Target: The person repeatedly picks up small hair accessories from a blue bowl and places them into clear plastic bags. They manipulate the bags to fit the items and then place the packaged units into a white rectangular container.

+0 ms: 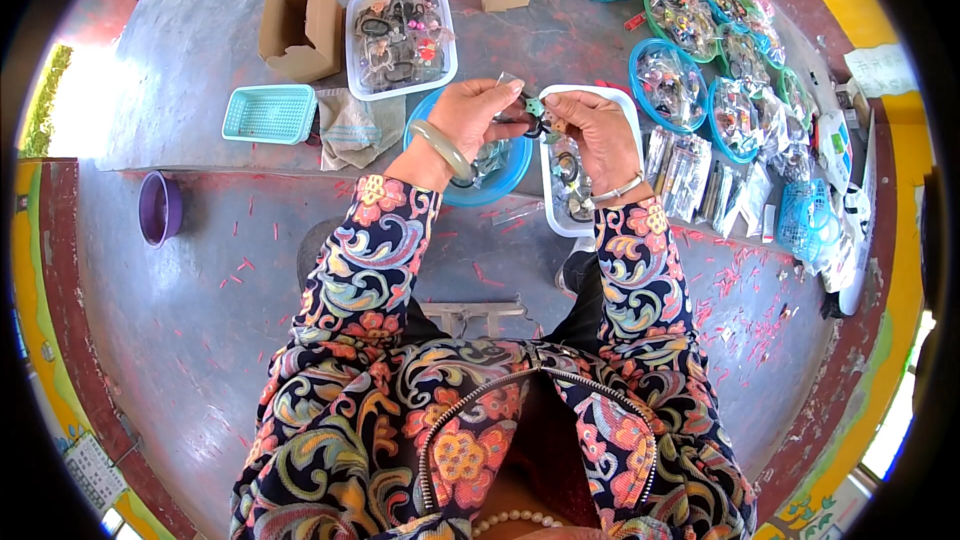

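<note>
My left hand [462, 120], with a pale bangle at its wrist, pinches a small clear plastic bag [508, 80]. Beside it my right hand [605, 135] has its fingertips closed on a dark hair tie with a pale green ornament [534, 107]. The two hands almost meet, and the bag's opening cannot be made out. Under my left hand sits a blue basin [497, 190] with bagged pieces in it. A white tray [566, 229] holding dark hair ties lies under my right hand, which partly hides it.
Ahead stand a white tub [352, 70] of hair ties, a cardboard box [300, 28] and a mint basket [268, 114] near a grey cloth [358, 130]. Several round baskets [636, 90] of packed goods crowd the right. A purple bucket [160, 210] is at left.
</note>
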Demonstrator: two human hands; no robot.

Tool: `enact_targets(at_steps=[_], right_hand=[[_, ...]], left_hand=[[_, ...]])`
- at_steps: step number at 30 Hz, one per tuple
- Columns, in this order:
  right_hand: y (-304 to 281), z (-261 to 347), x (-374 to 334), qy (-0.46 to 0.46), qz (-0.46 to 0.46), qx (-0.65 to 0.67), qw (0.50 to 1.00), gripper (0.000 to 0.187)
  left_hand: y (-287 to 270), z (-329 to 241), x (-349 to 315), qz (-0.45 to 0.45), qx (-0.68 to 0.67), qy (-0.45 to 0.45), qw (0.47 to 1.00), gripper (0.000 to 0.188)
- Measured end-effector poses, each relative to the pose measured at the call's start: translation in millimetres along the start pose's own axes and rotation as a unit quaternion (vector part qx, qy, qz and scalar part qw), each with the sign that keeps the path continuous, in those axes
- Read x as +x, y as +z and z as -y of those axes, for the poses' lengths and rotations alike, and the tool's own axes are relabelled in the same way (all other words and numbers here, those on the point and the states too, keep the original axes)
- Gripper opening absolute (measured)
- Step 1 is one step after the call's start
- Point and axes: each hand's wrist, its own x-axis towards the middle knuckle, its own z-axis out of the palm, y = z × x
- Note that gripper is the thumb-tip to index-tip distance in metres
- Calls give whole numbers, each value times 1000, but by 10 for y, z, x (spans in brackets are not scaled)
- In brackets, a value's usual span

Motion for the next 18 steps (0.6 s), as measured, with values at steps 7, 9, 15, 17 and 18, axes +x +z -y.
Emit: enact_targets(at_steps=[7, 9, 15, 17, 18], right_hand=[[-25, 100, -17, 24, 90, -116, 989, 15], [-56, 111, -16, 44, 118, -146, 981, 15], [-92, 91, -12, 57, 99, -94, 989, 14], [-98, 55, 12, 52, 65, -49, 995, 13], [-99, 48, 22, 50, 48, -26, 997, 13]], left_hand=[[-48, -26, -1, 0, 109, 2, 994, 23], [-27, -36, -4, 4, 147, 2, 989, 23], [-49, -72, 19, 9, 148, 16, 989, 23], [-96, -56, 55, 33, 39, 22, 998, 20], [-100, -33, 59, 33, 22, 15, 999, 18]])
